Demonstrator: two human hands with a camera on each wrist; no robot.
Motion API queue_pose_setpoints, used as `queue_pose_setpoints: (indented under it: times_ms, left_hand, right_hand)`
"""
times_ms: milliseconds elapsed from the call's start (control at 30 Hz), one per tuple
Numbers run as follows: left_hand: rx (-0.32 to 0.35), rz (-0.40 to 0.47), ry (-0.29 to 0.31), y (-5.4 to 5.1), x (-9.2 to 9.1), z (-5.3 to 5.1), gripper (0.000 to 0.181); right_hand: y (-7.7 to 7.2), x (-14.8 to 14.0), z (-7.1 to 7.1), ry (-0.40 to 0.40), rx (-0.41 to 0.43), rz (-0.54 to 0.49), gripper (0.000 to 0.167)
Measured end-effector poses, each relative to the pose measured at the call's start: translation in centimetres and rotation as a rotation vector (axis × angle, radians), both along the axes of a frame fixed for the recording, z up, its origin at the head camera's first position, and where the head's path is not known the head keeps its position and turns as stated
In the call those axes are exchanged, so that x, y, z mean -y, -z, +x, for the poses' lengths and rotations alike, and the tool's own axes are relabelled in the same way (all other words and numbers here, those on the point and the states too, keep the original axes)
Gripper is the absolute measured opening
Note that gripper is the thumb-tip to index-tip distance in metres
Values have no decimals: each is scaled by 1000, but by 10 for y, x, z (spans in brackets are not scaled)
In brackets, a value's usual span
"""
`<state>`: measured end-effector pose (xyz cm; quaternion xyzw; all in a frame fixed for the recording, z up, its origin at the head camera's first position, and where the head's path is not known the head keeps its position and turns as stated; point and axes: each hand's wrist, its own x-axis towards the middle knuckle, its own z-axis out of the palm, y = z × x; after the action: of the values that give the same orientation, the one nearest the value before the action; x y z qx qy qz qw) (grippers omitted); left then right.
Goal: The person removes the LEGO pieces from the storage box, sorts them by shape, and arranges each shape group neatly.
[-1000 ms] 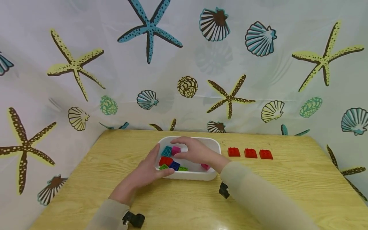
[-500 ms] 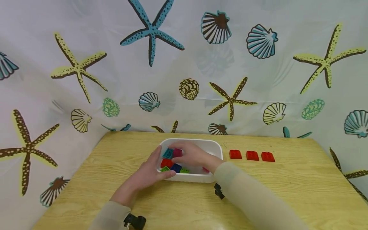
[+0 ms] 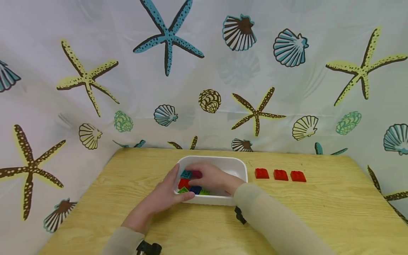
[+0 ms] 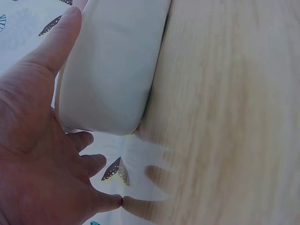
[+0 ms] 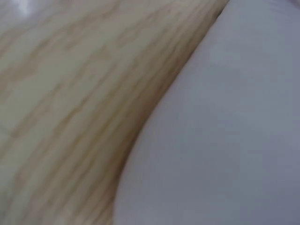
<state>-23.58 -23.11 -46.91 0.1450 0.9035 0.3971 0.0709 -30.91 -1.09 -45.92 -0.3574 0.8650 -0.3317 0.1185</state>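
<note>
Red bricks point(image 3: 281, 175), three, beside one white box point(image 3: 211, 200); left hand point(image 3: 165, 194) spread, right hand point(image 3: 210, 176): grip unclear.

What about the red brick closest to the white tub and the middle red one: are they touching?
Apart. The head view shows a strip of wooden table between the red brick nearest the white tub and the middle red brick.
</note>
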Motion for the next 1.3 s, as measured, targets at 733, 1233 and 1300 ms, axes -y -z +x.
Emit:
queue_pose_setpoints:
  times_ms: [733,1233,1300]
  left_hand:
    - [31,-3,-61,-2,-3,0,121]
    - [50,-21,-105,-1,-2,-1,127]
    - [54,-24,-105,-2,-1,-1,127]
  right_hand:
    - [1,-12,-1,104,-26,47,50]
    - [2,-17,-9,160,-68,23,34]
    - [2,-17,-9,163,-66,6,34]
